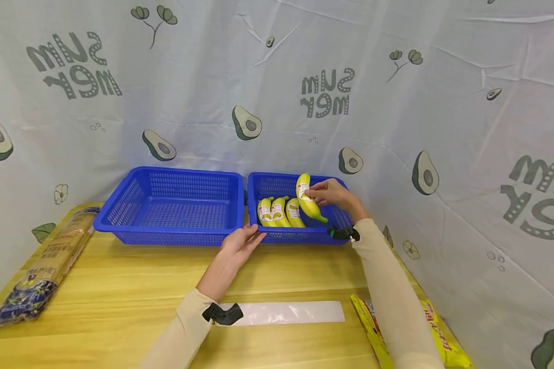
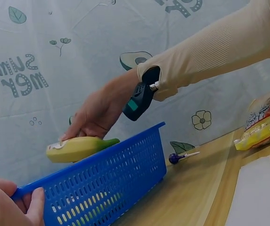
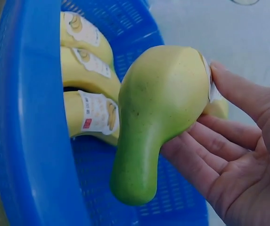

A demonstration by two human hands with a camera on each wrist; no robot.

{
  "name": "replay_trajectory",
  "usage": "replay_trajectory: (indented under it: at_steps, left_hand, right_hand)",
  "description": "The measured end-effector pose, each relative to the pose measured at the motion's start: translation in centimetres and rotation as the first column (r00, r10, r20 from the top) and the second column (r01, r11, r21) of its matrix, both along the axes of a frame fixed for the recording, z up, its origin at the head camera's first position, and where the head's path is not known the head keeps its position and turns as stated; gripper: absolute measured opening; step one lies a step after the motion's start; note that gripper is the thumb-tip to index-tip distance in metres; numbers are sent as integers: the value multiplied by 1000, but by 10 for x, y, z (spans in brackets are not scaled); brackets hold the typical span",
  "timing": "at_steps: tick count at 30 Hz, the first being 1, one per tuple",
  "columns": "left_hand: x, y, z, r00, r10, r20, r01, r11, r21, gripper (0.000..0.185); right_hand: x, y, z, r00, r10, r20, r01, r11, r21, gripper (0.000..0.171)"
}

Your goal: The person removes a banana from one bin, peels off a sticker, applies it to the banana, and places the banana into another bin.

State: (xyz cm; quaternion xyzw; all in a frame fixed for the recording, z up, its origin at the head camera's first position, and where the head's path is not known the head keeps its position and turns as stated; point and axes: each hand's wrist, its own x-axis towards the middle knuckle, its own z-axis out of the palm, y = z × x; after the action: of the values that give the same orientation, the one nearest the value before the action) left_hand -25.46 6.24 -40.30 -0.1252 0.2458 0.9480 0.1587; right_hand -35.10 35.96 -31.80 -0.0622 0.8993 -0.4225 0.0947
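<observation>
Sleeved forearms are reaching up from the near edge of the wooden table [image 1: 120,287], with a clear plastic strip [image 1: 286,312] lying between them and a yellow snack packet [image 1: 436,335] sitting by the right elbow.

Landmark: right blue basket [image 1: 300,237], far side of the table, against the avocado-print cloth.

- Right hand [image 1: 334,195] is holding one banana [image 1: 308,201] over this basket, thumb and fingers curled round its labelled upper part. The right wrist view is showing the green stem end [image 3: 135,179] pointing down, fruit resting across the fingers [image 3: 205,155]. The banana is hanging above the basket floor, not yet lying in it.
- Three bananas [image 1: 279,211] are already lying side by side inside the basket, left of the held one, labels up.
- Left hand [image 1: 242,241] is gripping the basket's near-left rim; in the left wrist view the fingers [image 2: 33,207] are hooking over the edge, seemingly steadying it.
- Left blue basket [image 1: 120,223] is standing just beside the landmark, on its left, holding nothing that shows.
- Long wrapped packet [image 1: 46,266] is lying well left of the landmark, at the table's edge.
- Small purple-headed lollipop [image 2: 182,157] is lying on the table, just past the basket's end in the left wrist view.

Judgement: three fruits are placed and a fourth is in hand over the landmark basket. No loose bananas are showing elsewhere, so this looks like the last one.
</observation>
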Motion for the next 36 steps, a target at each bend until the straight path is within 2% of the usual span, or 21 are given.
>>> replay_trajectory:
  at_steps: [9, 16, 27, 36]
  left_hand:
    - [1, -1, 2, 1000, -13, 0, 13, 1000, 10, 63]
    - [-1, -1, 1, 1000, -16, -12, 16, 1000, 16, 62]
    - [-1, -2, -1, 1000, -14, -9, 14, 1000, 7, 61]
    - [-4, -3, -3, 1000, -14, -19, 14, 1000, -17, 59]
  right_hand:
    - [-16, 9, -22, 997, -70, 37, 72, 997, -31, 63]
    - [-18, 11, -26, 992, -94, 86, 99, 994, -55, 60]
    - [-20, 11, -36, 980, -120, 160, 118, 993, 21, 65]
    - [-26, 6, -39, 950, -157, 268, 131, 985, 113, 49]
